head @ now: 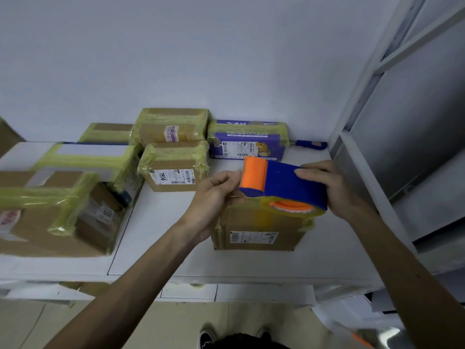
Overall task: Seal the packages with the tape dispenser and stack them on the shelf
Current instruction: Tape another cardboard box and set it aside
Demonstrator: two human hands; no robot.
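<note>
A blue tape dispenser (281, 183) with an orange roller and a roll of clear yellowish tape hovers over a small cardboard package (259, 230) on the white shelf (156, 222). My right hand (327, 187) grips the dispenser's blue body from the right. My left hand (216, 195) pinches at the roller end, by the tape's edge, fingers closed there. The package below bears a white label on its front and yellow tape at its corners; its top is partly hidden by the dispenser.
Several taped boxes stand on the shelf: a large one (55, 212) at the left, a small labelled one (173, 170) in the middle, a purple box (247, 144) behind. A blue-handled tool (310, 144) lies at the back right. A metal frame (364, 137) borders the right.
</note>
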